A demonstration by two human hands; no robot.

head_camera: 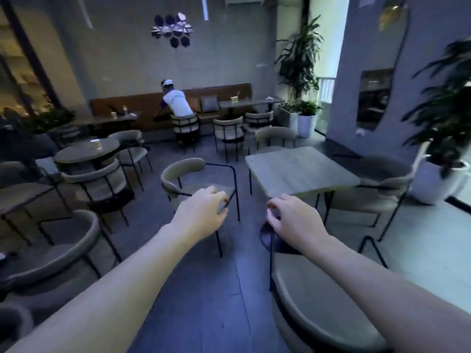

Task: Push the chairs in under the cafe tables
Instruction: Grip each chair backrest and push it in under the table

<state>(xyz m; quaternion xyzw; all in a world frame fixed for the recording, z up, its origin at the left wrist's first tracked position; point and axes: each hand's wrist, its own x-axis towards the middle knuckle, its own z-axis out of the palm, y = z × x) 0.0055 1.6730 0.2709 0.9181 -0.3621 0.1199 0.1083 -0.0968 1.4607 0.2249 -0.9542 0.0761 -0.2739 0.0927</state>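
Note:
A square light-topped cafe table (300,169) stands ahead, right of centre. Left of it, pulled out, is a beige chair (182,171) with a curved back and black metal frame. My left hand (201,212) hovers at this chair's near front corner, fingers curled around the frame line; blur hides whether it grips. Beside the table's near corner is my right hand (293,220), fingers bent and apart, with nothing seen in it. A second beige chair (321,304) stands below my right arm, away from the table. A third chair (377,197) stands at the table's right side.
A round table (84,151) with a cup and several chairs fills the left. Another chair (66,250) stands at the lower left. A person sits at the far bench (224,94). White planters (433,184) flank the right wall. Bare floor runs between my arms.

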